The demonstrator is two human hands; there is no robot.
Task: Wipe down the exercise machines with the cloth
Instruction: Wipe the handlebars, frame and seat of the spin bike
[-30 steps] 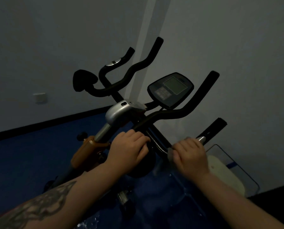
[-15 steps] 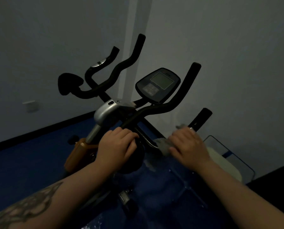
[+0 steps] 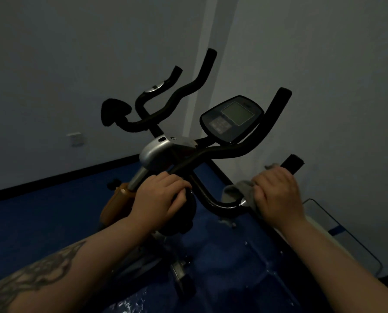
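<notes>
You are gripping the cloth (image 3: 235,192) around the bike's right handle (image 3: 292,163) with your right hand (image 3: 277,195), left hand (image 3: 160,199) clutching the other grip, so next slide toward the tip.

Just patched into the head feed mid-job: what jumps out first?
A black exercise bike fills the centre, its console tilted toward the camera. The right hand grips a grey cloth around the right handlebar, while the left hand holds the near left grip.

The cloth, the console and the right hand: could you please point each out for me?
cloth (image 3: 234,190): head view, bunched grey fold left of the fingers.
console (image 3: 232,118): head view, middle of its face.
right hand (image 3: 278,193): head view, back of the hand.
</notes>
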